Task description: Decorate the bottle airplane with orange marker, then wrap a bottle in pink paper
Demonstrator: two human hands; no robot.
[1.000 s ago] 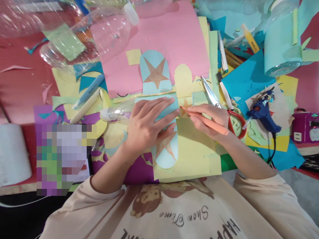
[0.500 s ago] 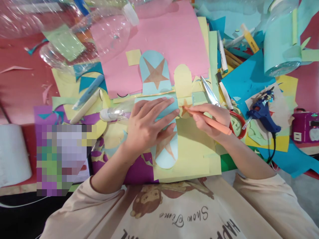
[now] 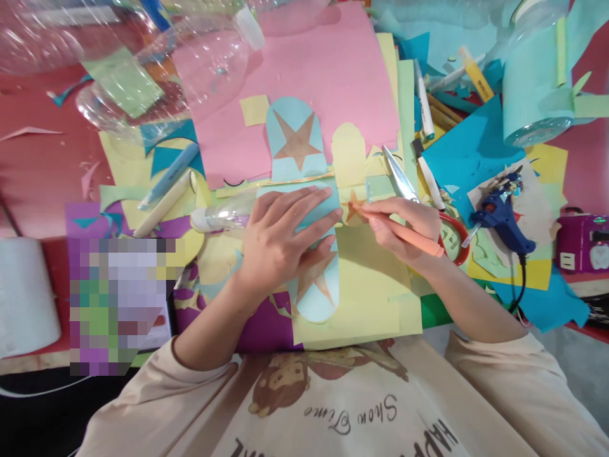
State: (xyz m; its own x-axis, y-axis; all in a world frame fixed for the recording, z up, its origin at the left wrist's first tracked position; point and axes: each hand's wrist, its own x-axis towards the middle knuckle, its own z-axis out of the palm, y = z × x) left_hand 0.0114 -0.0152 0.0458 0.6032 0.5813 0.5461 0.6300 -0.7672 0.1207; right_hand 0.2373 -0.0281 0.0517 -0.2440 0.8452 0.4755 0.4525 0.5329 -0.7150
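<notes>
My right hand [image 3: 404,228] is closed round an orange marker [image 3: 412,237]. Its tip rests at a small orange star [image 3: 353,206] on the lower part of a pale yellow round-ended paper strip [image 3: 349,152]. My left hand [image 3: 285,238] lies flat, fingers spread, over a light blue paper cutout [image 3: 318,308]. Brown-orange stars show on that cutout below the hand and on the light blue rounded piece [image 3: 295,136] above it; the middle is hidden under my fingers. Just beyond my right hand, scissors [image 3: 402,178] with red handles lie partly hidden.
Pink paper sheets [image 3: 304,63] lie at the back, near clear plastic bottles [image 3: 209,63]. On the right are a blue glue gun [image 3: 507,222], blue paper [image 3: 469,152] and a light teal bottle [image 3: 537,89]. A blue marker [image 3: 171,174] lies left among paper scraps. A white roll [image 3: 28,295] stands far left.
Both hands hold nearly the same positions, the orange marker still at the small star. At the far right, the edge of the blue paper has shifted, and something dark shows beside it.
</notes>
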